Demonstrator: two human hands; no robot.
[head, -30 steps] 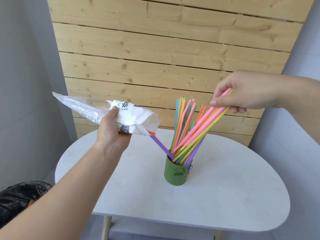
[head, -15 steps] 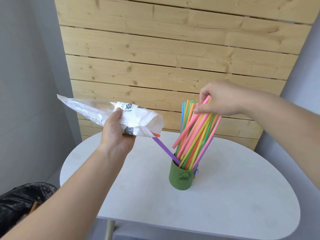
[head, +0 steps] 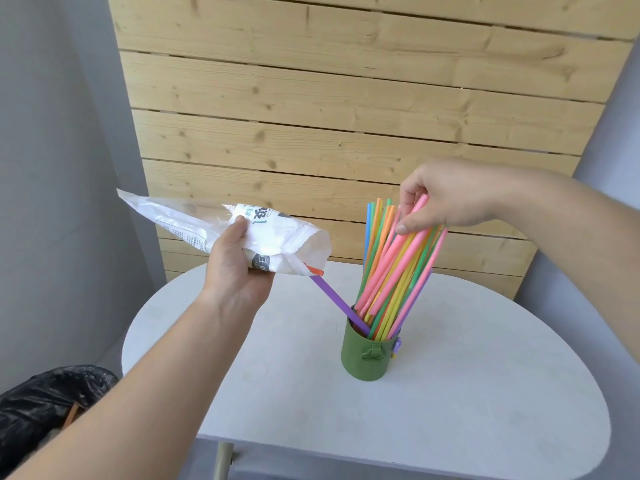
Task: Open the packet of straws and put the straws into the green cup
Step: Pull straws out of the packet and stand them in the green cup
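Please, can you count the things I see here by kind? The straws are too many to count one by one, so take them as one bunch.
Hands: 2 (left hand, right hand)
Straw packet: 1
Bunch of straws: 1
Green cup: 1
White table: 1
Black bin bag: 1
Total: 7

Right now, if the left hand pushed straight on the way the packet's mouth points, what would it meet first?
Probably the straws standing in the green cup. The left hand aims the packet down-right along the purple straw; depth is uncertain.
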